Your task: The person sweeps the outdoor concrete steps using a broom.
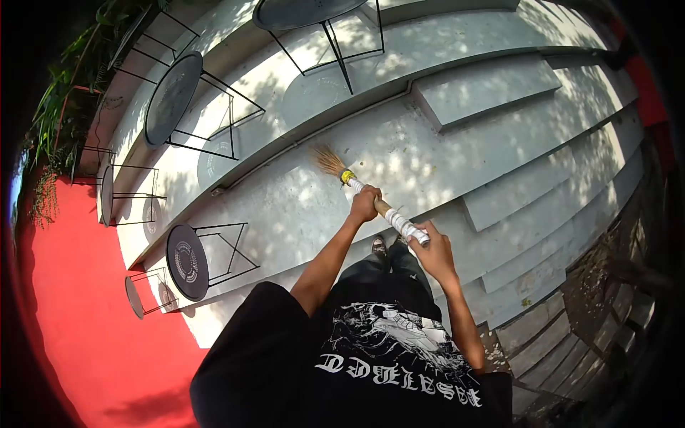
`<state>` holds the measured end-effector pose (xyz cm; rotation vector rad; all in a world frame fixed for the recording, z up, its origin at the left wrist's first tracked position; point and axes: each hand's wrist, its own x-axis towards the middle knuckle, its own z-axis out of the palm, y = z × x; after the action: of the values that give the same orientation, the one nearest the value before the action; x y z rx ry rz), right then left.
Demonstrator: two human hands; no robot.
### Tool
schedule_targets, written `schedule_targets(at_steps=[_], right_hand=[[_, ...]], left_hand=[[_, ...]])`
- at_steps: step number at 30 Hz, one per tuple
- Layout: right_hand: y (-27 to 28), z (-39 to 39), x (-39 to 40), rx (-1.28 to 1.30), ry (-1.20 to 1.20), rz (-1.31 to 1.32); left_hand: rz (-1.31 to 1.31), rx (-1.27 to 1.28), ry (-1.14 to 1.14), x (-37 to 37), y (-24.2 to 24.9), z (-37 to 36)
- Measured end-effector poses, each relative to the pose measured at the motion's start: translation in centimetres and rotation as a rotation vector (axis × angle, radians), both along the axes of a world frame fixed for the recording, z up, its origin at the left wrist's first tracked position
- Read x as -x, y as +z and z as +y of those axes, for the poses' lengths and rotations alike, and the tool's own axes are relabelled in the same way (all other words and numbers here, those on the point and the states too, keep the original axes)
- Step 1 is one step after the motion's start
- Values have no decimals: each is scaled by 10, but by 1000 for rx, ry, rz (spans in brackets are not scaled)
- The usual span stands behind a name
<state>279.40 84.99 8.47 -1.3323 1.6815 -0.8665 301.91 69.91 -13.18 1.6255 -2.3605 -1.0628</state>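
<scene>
A broom (pixel 402 221) slants across the view in front of me, its handle wrapped in white. My left hand (pixel 365 205) is closed around the middle of the handle, and my right hand (pixel 433 251) grips it near the top end. Yellow binding (pixel 347 175) rings the handle just above the straw bristles (pixel 327 159). Those bristles point away to the upper left, over the pale concrete step (pixel 285 196). My shoes (pixel 379 246) show below the handle, between my two forearms.
Round dark tables (pixel 174 98) on thin metal legs stand along the upper step and to the left. Raised concrete blocks (pixel 489 89) and more step edges lie to the right. A red surface (pixel 93 299) fills the lower left, with green plants (pixel 75 78) above it.
</scene>
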Motion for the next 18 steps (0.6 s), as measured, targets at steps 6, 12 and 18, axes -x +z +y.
schedule_targets(at_steps=[6,12,18], right_hand=[[57,88,-5,-191,-176,353],[165,127,8,-64,-286,369],[126,156,20,-20,-355,111]], left_hand=[[84,-36,-403,65,-1,63],[229,40,-574,150,95,109],[-41,45,-411,65,121,140]])
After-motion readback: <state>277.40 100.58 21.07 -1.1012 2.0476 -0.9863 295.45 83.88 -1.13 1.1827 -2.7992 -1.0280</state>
